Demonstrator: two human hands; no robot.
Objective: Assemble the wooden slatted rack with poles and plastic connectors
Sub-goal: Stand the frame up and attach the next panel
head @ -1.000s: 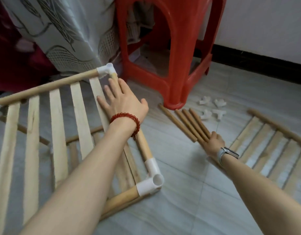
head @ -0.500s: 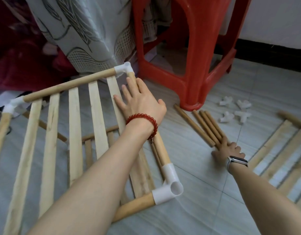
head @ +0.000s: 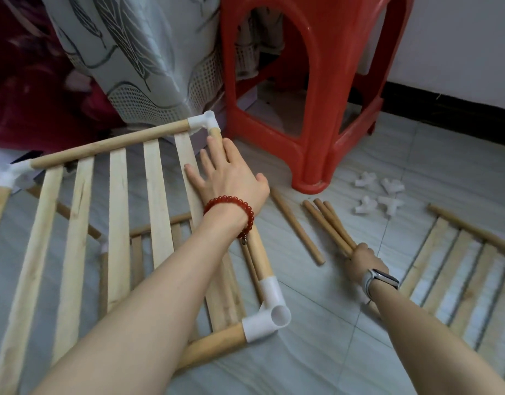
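Wooden rack [head: 117,223] lies tilted on the floor [head: 317,323], white connectors [head: 270,317] at its corners. Left hand [head: 231,178] rests flat on its right side pole, fingers [head: 214,155] straight and slightly spread. Right hand [head: 362,258] grips the near ends of three loose poles [head: 331,223]; a fourth pole [head: 297,226] lies just beside them. Four spare connectors [head: 378,196] sit near the red stool [head: 317,95].
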